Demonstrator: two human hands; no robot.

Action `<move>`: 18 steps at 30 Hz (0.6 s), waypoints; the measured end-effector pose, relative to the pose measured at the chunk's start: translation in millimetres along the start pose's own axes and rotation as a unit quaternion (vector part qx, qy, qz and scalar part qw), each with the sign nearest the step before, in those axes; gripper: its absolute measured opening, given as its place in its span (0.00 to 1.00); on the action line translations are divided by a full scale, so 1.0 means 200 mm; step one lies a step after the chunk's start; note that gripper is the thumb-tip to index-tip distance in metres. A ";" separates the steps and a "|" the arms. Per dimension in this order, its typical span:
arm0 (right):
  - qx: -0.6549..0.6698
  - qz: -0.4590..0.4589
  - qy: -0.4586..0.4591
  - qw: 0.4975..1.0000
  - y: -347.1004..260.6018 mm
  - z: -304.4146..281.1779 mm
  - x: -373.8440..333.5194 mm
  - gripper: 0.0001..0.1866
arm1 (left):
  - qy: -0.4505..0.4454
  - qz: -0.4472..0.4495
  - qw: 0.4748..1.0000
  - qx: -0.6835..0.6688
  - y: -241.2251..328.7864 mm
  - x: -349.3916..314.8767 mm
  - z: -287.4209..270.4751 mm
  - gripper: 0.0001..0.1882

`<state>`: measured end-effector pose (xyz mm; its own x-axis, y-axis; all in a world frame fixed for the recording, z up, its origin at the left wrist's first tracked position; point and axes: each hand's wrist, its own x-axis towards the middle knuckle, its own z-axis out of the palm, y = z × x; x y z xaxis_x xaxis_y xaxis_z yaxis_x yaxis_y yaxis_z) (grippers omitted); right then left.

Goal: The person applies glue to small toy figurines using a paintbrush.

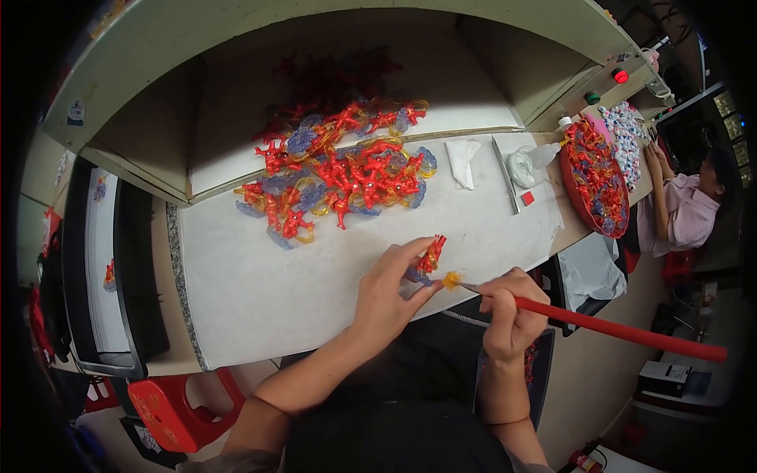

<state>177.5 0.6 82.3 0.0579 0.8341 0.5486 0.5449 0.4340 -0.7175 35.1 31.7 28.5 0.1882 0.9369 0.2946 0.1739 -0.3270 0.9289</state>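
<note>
My left hand (pixel 388 282) holds a small red toy figure (pixel 430 257) with a translucent blue part at its bottom, above the white-papered table. In my right hand (pixel 511 315) is a paintbrush (pixel 615 327) with a long red handle, gripped near its metal collar. A yellow-orange tuft (pixel 451 281) is at the brush's front end, close to the figure; whether it touches the figure, I cannot tell. Beyond my hands lies a pile of similar red figures (pixel 367 177) with blue and yellow translucent parts, reaching back into the shaded booth.
A folded white cloth (pixel 463 164), a flat metal strip (pixel 505 175), a squeeze bottle (pixel 544 154) and a small red square (pixel 527 199) lie right of the pile. Farther right stands a red basin (pixel 571 189) of figures. A black tray (pixel 79 268) is at left. Another person (pixel 684 205) sits at far right.
</note>
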 end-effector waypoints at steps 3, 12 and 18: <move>0.032 -0.037 -0.050 0.998 0.02 0.06 0.02 0.03 | -0.048 -0.157 0.953 -0.256 -0.02 -0.01 -0.02 0.30; 0.110 -0.020 0.142 0.984 0.03 0.01 -0.03 0.08 | -0.131 -0.238 0.805 -0.528 0.00 0.02 -0.06 0.28; 0.185 0.086 0.099 0.974 0.00 0.14 -0.02 0.11 | -0.177 -0.224 0.745 -0.603 0.02 0.02 -0.07 0.32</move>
<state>154.0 6.3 69.2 0.3022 0.8390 0.4525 0.1772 0.4170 -0.8915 22.4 36.1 37.4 0.6525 0.7577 0.0143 -0.6590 0.5580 0.5043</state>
